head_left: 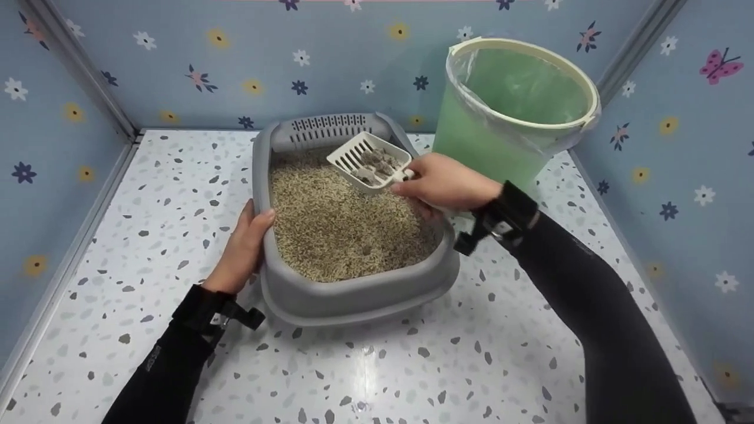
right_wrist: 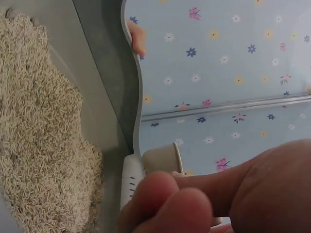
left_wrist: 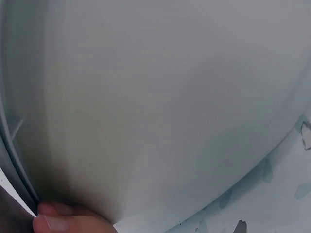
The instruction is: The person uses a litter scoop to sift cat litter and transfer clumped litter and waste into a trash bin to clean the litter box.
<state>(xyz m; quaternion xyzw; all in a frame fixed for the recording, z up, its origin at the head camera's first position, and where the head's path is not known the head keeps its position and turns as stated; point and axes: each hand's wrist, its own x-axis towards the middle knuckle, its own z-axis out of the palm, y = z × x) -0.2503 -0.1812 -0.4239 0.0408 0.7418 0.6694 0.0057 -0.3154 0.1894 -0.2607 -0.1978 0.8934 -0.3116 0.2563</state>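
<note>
My right hand (head_left: pixel 450 184) grips a white slotted litter scoop (head_left: pixel 353 154) by its handle, above the far right part of a grey litter box (head_left: pixel 353 306). Greyish clumps (head_left: pixel 380 166) lie in the scoop's bowl. Tan pellet litter (head_left: pixel 330 229) covers the floor of the box. My left hand (head_left: pixel 242 247) holds the box's left rim, thumb over the top edge and fingers against the outside. Its fingertips (left_wrist: pixel 56 223) show below the rim in the left wrist view. In the right wrist view the scoop (right_wrist: pixel 163 158) is partly hidden behind my fingers.
A green bin (head_left: pixel 477 138) with a clear liner stands behind the box, to the right, close to my right hand. Blue flowered walls (head_left: pixel 330 65) enclose the back and both sides. Underneath is a white speckled surface (head_left: pixel 365 377).
</note>
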